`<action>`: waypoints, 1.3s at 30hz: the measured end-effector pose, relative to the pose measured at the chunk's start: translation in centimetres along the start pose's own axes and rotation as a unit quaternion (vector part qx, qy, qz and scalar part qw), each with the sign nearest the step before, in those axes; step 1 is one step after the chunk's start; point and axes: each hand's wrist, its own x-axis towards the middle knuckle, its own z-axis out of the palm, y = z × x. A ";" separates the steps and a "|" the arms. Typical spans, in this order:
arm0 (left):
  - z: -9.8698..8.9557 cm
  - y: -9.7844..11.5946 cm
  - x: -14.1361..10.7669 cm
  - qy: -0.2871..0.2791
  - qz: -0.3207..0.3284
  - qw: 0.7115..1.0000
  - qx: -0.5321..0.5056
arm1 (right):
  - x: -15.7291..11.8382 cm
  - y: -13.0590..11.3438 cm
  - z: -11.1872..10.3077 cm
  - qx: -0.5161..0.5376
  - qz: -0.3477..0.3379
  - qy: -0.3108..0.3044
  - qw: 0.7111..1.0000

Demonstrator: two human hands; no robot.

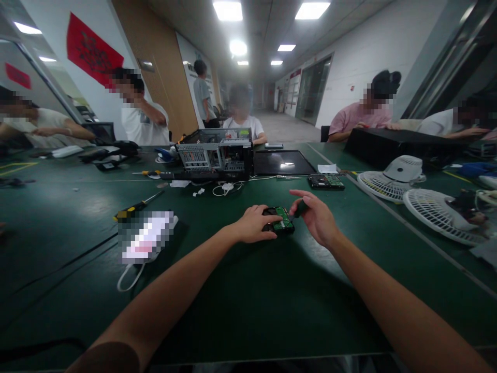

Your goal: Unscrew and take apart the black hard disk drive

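Observation:
A hard drive lies on the green tabletop with its green circuit board facing up. My left hand holds it from the left, the index finger reaching over the board and the thumb along the near side. On the drive's right, my right hand grips a small screwdriver by its dark handle, index finger stretched out to the left. Its tip points down at the right part of the board; whether it touches a screw is too small to tell.
A second hard drive lies farther back. An open computer case and a dark flat panel stand beyond. To the left are a yellow-black screwdriver and a phone with a cable. White fan parts lie right. Several people sit around.

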 end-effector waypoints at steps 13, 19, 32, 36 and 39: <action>0.0 0.0 0.0 0.004 0.000 1.000 -0.009 | -0.1 -0.2 -0.2 -0.150 -0.016 0.018 0.988; 0.1 -0.1 0.0 0.007 0.002 1.000 -0.008 | -0.1 -0.2 -0.2 -0.094 0.003 0.021 0.995; -0.4 0.3 -0.1 -0.006 -0.007 1.000 -0.007 | 0.2 -0.3 -0.5 -0.003 0.036 0.031 0.999; -0.3 0.2 -0.1 -0.008 -0.006 1.000 -0.007 | 0.1 -0.3 -0.2 -0.018 0.021 0.036 0.999; -0.3 0.2 -0.1 -0.007 -0.005 1.000 -0.010 | 0.1 -0.3 -0.3 -0.031 0.018 0.039 0.999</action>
